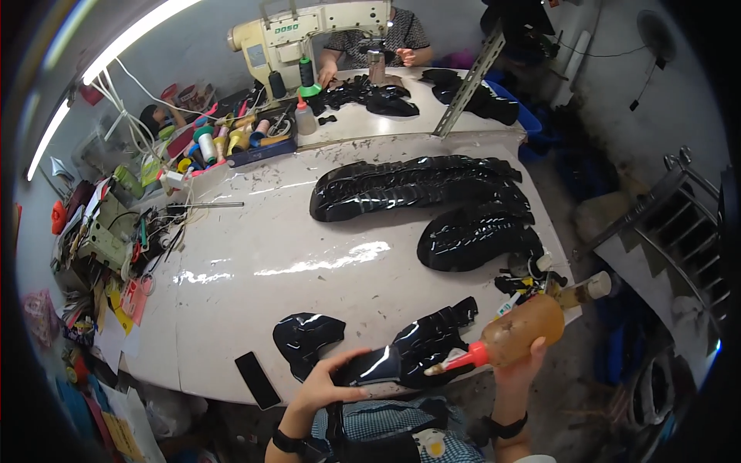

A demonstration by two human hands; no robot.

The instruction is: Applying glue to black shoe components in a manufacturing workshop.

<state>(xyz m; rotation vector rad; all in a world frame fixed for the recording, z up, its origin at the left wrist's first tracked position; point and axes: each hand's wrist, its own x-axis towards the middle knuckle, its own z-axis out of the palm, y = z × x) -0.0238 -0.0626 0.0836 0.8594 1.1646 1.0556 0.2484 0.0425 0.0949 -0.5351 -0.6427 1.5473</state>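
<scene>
My left hand (328,382) is closed on a black glossy leather piece (377,366) at the table's near edge. In my right hand (522,366) is a glue bottle (526,332) with amber contents, tilted so its red nozzle (471,356) points down and left. The nozzle's pale tip is close to the black piece; I cannot tell whether they touch. Beyond it lies a group of overlapping black glossy pieces (436,333). A curved black piece (307,336) rests just past my left hand.
A phone (257,380) lies left of my hand. Long rows of black pieces (417,185) cover the far right of the white table (224,285). Farther back are a thread tray (262,150), a sewing machine (309,31) and a person (409,55). A metal post (469,83) rises there.
</scene>
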